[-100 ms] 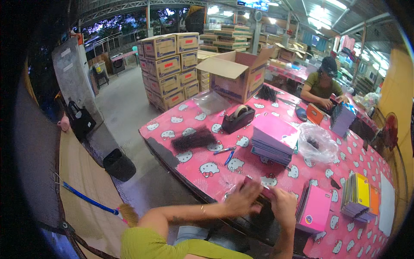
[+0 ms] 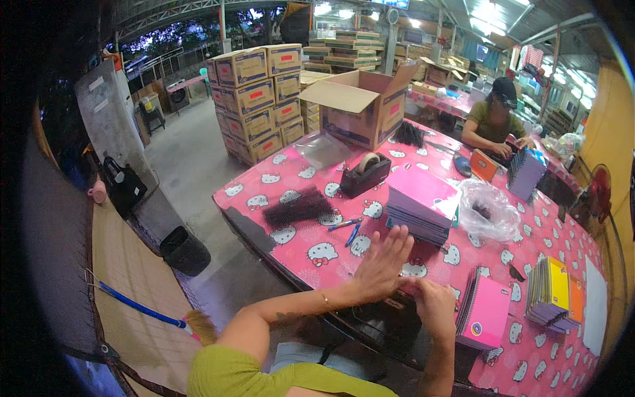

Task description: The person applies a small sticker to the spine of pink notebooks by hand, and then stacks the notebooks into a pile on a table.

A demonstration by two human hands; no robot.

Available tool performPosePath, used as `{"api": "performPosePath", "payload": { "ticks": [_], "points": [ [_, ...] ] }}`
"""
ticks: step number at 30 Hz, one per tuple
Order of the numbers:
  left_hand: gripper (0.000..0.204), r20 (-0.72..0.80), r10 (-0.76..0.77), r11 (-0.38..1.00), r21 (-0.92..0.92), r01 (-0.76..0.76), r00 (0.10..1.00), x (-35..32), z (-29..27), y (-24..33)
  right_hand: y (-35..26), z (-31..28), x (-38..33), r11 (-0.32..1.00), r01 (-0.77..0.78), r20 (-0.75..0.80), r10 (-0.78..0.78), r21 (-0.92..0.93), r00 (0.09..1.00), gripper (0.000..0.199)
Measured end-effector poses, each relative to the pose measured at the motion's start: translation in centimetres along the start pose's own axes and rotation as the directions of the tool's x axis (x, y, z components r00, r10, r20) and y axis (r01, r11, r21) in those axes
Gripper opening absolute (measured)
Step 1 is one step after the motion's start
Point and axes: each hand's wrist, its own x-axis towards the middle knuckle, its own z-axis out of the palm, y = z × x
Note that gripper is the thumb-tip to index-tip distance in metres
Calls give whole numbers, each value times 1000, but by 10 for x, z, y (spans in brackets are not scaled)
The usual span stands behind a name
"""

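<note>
Lower ctr of frame, I see L hand flat, fingers straight; R hand curled beside it, can't tell if gripping anything. Pink-topped notebooks lower rt.

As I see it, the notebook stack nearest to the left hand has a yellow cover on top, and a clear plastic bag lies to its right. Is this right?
The colour is wrong: in the head view, the notebook stack nearest to the left hand has a pink cover on top. The bag does lie to its right.
</note>
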Motion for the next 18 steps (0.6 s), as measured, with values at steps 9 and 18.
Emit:
{"api": "performPosePath", "payload": {
  "ticks": [9, 18],
  "points": [
    [88, -119, 160, 932, -308, -190, 980, -32, 19, 37, 12, -15, -20, 983, -109, -174, 134, 146, 976, 45],
    [82, -171, 250, 909, -297, -292, 953, -32, 8, 45, 45, 38, -63, 433, -131, -157, 568, 892, 808, 28]
  ]
}}
